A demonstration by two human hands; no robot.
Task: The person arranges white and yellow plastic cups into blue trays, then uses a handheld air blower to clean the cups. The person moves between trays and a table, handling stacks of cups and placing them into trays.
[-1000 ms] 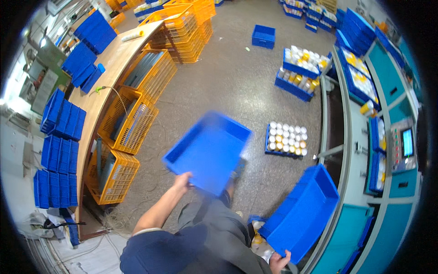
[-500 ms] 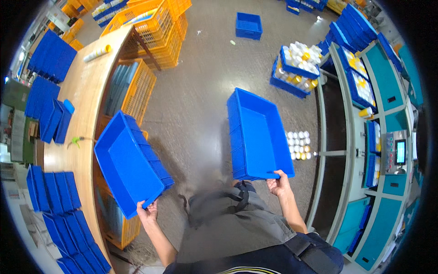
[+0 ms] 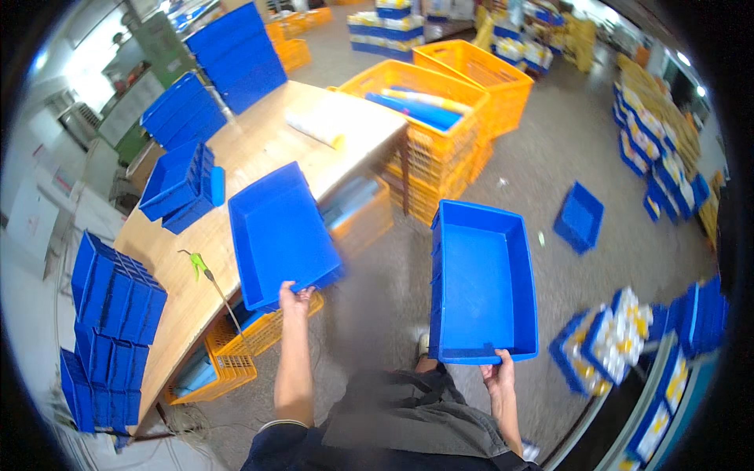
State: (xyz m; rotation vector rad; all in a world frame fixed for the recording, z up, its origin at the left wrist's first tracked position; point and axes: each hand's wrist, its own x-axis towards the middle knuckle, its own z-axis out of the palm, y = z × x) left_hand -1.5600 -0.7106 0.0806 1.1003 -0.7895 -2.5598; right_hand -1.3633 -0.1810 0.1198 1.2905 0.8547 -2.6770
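Two empty blue plastic bins are up off the floor, one in each hand. My left hand (image 3: 296, 300) grips the near rim of the left bin (image 3: 283, 235), which overlaps the edge of the wooden table (image 3: 236, 267). With my right hand (image 3: 497, 373) I hold the near rim of the right bin (image 3: 483, 282), over the floor. Both bins face open side up and slightly tilted, and they do not touch each other. The fingers of each hand are curled over the rim, partly hidden by it.
On the table stand stacked blue bins (image 3: 118, 290), a green air blow gun (image 3: 198, 265) and a white-and-yellow tube (image 3: 314, 131). Yellow crates (image 3: 440, 102) stand beyond its end. A blue bin (image 3: 580, 218) lies on the floor at right, near bins of white-and-yellow containers (image 3: 616, 334).
My view has swung left toward the table, so the machine at right has mostly left the picture. Both bins stay in my hands, the left one now over the table's edge.
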